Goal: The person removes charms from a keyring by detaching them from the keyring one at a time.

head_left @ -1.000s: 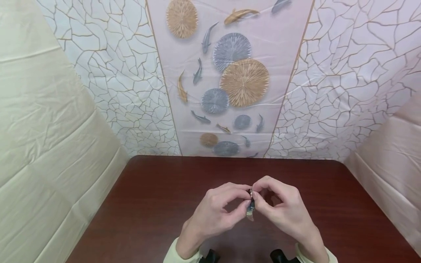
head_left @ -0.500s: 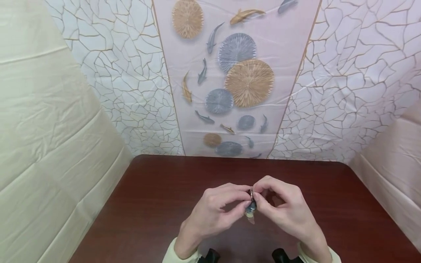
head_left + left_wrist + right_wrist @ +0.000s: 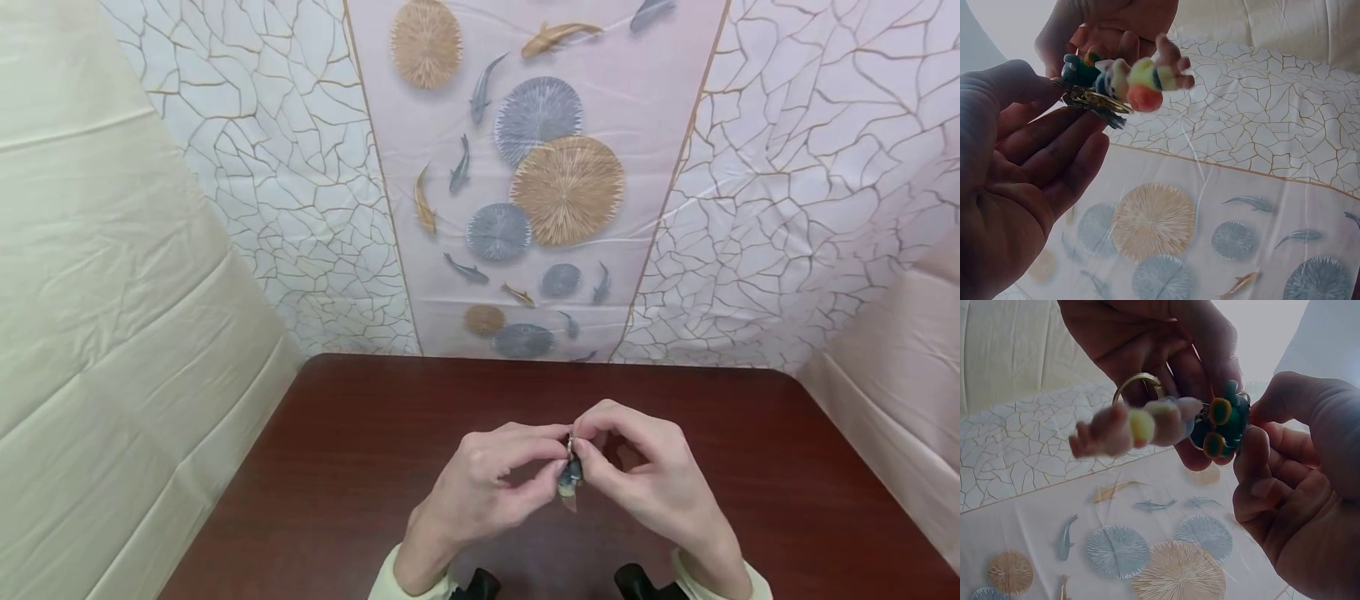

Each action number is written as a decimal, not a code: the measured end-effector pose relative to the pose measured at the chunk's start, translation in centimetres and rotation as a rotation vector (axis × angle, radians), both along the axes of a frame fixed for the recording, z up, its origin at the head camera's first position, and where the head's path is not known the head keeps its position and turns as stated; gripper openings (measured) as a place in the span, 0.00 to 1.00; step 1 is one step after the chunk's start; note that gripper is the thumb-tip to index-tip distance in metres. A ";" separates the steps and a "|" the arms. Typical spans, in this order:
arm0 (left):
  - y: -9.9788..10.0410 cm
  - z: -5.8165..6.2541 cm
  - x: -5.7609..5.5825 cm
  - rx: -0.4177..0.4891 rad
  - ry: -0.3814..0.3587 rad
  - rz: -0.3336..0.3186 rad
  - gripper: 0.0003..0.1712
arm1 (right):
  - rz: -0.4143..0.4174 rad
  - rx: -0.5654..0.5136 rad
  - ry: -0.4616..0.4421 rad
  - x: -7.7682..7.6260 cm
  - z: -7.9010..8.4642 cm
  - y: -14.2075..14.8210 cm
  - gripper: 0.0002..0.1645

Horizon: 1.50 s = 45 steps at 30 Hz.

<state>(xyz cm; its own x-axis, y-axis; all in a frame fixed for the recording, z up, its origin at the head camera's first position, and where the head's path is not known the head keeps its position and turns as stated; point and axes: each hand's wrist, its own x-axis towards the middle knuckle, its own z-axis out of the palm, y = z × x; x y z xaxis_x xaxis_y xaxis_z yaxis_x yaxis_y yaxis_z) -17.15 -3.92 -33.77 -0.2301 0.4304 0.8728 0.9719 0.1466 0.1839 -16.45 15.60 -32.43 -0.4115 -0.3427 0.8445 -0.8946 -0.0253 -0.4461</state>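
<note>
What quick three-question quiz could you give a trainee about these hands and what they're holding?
1. True or false: the left hand and the right hand both pinch the charm bunch.
2. What colour is the tabletop? A) white B) dark red-brown C) green
3. Fill in: in the right wrist view, the charm with two orange-rimmed rounds is mostly ____.

Key: 1. True. 2. B. 3. Green.
</note>
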 end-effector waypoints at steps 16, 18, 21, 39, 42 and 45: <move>0.3 -0.2 0.0 0.026 -0.034 0.062 0.11 | -0.047 0.017 0.010 -0.2 -0.2 -0.4 0.19; 0.3 -0.1 0.0 0.028 -0.034 0.068 0.11 | -0.057 0.021 0.013 -0.2 -0.1 -0.4 0.19; 0.2 -0.1 0.1 0.035 -0.033 0.078 0.11 | -0.059 0.027 0.019 -0.2 -0.1 -0.5 0.19; 0.1 -0.3 0.0 0.043 -0.159 0.099 0.04 | -0.165 0.085 0.035 -0.5 -0.4 -0.6 0.21; 0.1 -0.4 0.1 0.034 -0.210 0.087 0.06 | -0.160 0.086 0.032 -0.5 -0.5 -0.5 0.21; 0.1 -0.5 0.0 0.037 -0.231 0.080 0.10 | -0.152 0.086 0.031 -0.4 -0.6 -0.6 0.21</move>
